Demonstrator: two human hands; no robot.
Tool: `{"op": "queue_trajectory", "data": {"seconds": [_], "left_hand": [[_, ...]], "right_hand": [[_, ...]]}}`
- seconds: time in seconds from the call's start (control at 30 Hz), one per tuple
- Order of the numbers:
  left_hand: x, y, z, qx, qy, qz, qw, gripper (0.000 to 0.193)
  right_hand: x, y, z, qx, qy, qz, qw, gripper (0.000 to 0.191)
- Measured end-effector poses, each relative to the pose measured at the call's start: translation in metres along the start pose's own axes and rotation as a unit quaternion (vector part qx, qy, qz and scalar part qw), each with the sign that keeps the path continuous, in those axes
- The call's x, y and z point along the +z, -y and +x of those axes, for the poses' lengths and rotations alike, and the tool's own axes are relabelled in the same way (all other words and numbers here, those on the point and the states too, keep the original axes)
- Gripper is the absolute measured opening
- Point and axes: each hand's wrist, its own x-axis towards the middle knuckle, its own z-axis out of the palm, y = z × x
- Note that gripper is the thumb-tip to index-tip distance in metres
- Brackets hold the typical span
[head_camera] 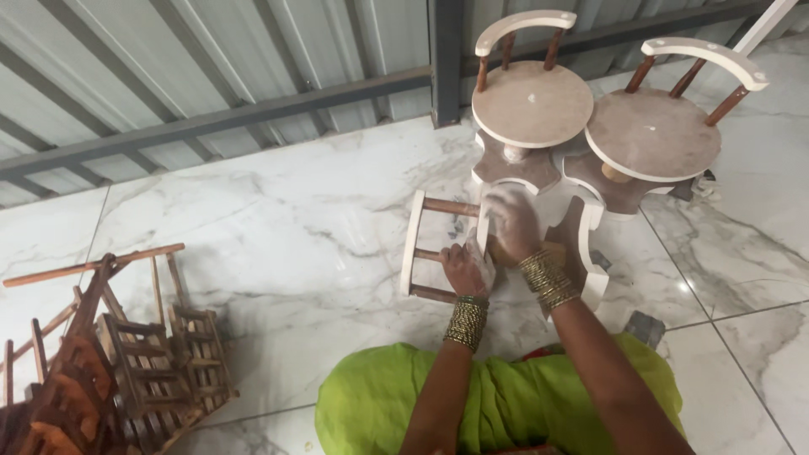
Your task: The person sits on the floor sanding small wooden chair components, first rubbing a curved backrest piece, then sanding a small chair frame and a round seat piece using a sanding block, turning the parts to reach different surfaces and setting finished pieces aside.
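A small chair back (pixel 419 244), a curved white rail with three brown wooden spindles, lies on the marble floor in front of me. My left hand (pixel 466 267) grips the middle of it, fingers closed around a spindle. My right hand (pixel 509 221), dusted white, is closed over the top of a round brown seat part (pixel 575 240) with white edging, just right of the rail. Both wrists carry stacks of gold bangles. My lap is covered in bright green cloth (pixel 497 396).
Two finished small round chairs (pixel 533 103) (pixel 653 135) with curved white backrests stand behind the work. A heap of brown wooden frames and sticks (pixel 109 362) lies at the lower left. A corrugated metal wall (pixel 211 76) runs along the back. A small grey block (pixel 646 326) sits by my right knee.
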Motion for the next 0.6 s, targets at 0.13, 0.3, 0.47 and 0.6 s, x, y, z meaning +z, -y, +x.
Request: {"op": "queue_trajectory", "data": {"seconds": [0.13, 0.3, 0.47, 0.6], "left_hand": [[-0.001, 0.003, 0.003, 0.013, -0.016, -0.023, 1.000, 0.039], [0.002, 0.006, -0.001, 0.018, -0.017, 0.011, 1.000, 0.035], [0.006, 0.003, 0.002, 0.013, -0.006, 0.039, 0.999, 0.026], [0.007, -0.001, 0.004, 0.028, -0.013, 0.029, 0.999, 0.029]], "right_hand": [[0.002, 0.009, -0.010, -0.013, 0.021, 0.052, 0.998, 0.063], [-0.015, 0.012, 0.013, 0.071, 0.062, 0.194, 0.976, 0.031], [-0.004, 0.030, 0.056, 0.167, -0.027, 0.075, 0.983, 0.019], [0.000, 0.047, 0.073, 0.111, -0.036, -0.070, 0.991, 0.053]]}}
